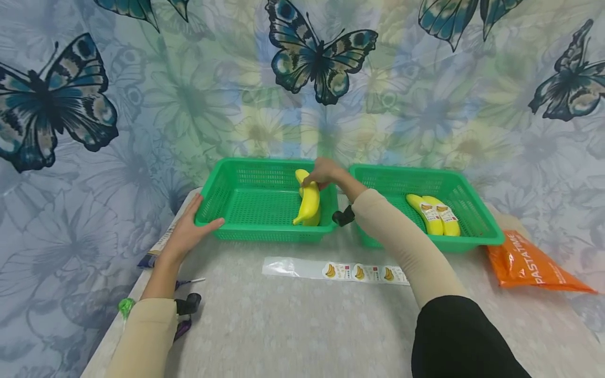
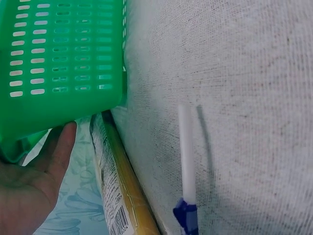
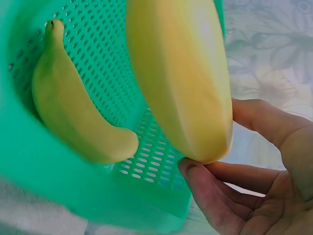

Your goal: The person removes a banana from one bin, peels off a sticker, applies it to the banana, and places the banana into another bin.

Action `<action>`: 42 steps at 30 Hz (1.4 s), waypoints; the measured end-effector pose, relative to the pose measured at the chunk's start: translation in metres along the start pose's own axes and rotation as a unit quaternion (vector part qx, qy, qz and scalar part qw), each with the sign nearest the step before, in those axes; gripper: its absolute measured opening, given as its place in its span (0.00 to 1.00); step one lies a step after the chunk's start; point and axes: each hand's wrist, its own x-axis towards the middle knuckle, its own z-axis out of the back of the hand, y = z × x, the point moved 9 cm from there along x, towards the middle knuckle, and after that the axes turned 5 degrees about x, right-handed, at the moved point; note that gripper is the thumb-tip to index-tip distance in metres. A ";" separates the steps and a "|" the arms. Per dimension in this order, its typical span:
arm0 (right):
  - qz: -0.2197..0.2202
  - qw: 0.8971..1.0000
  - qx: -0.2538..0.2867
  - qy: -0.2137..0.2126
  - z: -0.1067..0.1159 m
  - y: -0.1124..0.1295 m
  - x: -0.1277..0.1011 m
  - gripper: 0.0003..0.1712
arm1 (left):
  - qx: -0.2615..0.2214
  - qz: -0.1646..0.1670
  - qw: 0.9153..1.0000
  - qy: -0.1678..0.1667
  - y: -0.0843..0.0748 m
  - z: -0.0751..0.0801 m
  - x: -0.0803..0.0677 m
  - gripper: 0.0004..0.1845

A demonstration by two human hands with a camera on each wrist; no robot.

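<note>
- The right hand (image 1: 326,172) pinches the upper end of a yellow banana (image 1: 309,201) between its fingertips (image 3: 205,196) and thumb, inside the left green basket (image 1: 236,231), close to that basket's right wall.
- A second banana (image 3: 73,112) lies on the basket's floor just behind the held one; the right wrist view shows both, apart from each other.
- The left hand (image 1: 189,228) rests on the basket's front left corner, fingers straight along the rim and thumb (image 2: 61,147) laid against the outer wall.
- This basket stands toward the tabletop (image 1: 293,325)'s far left corner; a right green basket (image 1: 477,239) stands beside it toward the far right, with two labelled bananas (image 1: 435,214) side by side in it.
- A strip of banana stickers (image 1: 337,271) lies flat near the middle of the tabletop, in front of the baskets.
- An orange pasta bag (image 1: 531,265) lies at the right edge.
- A printed packet (image 2: 115,196) juts over the left edge, under the left hand; a thin white stick with a blue end (image 2: 186,166) lies just beside it.
</note>
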 end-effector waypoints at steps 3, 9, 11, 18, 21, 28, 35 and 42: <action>0.003 1.000 0.006 -0.002 0.008 -0.001 -0.013 0.18 | -0.008 0.002 1.000 0.003 -0.002 -0.001 -0.002 0.57; 0.009 0.999 -0.034 -0.014 0.022 -0.002 -0.038 0.20 | -0.023 0.001 1.000 0.010 -0.022 0.000 -0.013 0.58; 0.008 0.999 -0.046 -0.022 0.025 -0.003 -0.046 0.21 | -0.021 0.000 1.000 0.006 -0.020 0.000 -0.010 0.57; 0.007 0.998 -0.053 -0.044 0.037 0.001 -0.083 0.23 | -0.018 -0.012 1.000 -0.014 -0.006 -0.001 0.003 0.57; 0.018 0.997 -0.052 -0.050 0.038 0.001 -0.102 0.24 | -0.015 -0.010 1.000 -0.017 -0.006 -0.002 0.003 0.58; 0.022 0.997 -0.054 -0.042 0.028 -0.010 -0.143 0.19 | -0.005 -0.013 1.000 -0.024 -0.007 -0.002 0.001 0.58; 0.019 0.998 -0.038 -0.036 0.008 -0.024 -0.167 0.18 | 0.004 -0.016 1.000 -0.026 -0.009 0.008 -0.002 0.56; 0.006 0.999 -0.024 -0.031 -0.016 -0.050 -0.190 0.21 | -0.011 -0.005 1.000 -0.011 -0.005 -0.002 0.001 0.58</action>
